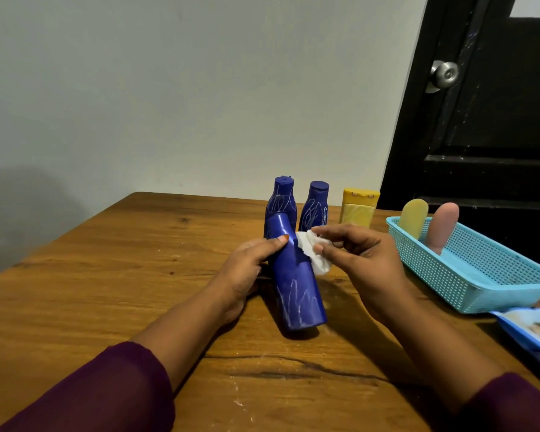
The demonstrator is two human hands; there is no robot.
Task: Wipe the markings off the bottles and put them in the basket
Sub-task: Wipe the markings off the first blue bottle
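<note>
1. Two hands work at one bottle near the middle of the wooden table (122, 275): the held blue bottle (298, 285) lies tilted, its base toward the camera and its capped end pointing away at the row behind it.
2. The left hand (247, 269) grips this bottle from its left side. The thumb lies across the upper body just below the shoulder, and the other fingers curl behind it, mostly hidden.
3. The right hand (365, 260) pinches a crumpled white wipe (317, 254) between thumb and forefinger, the remaining fingers loosely curled. The wipe touches the bottle's right side near the shoulder, just beside the left thumb tip.
4. White scribbles cover the bottle's lower body, below both hands' fingers. The upper part near the wipe looks plain blue.
5. Whether the base rests on the table or hangs just above it cannot be told.
6. Behind it stand the left standing blue bottle (282, 198) and the right standing blue bottle (316, 204), both upright and scribbled with white lines, with the upright yellow bottle (357, 210) to their right.
7. The light blue mesh basket (427, 263) sits at the right, apart from the hands. A pale yellow bottle (413, 218) and a pink bottle (443, 227) lean in its far end.
8. A blue pack of wipes (533, 335) lies just beside the basket's near corner.
</note>
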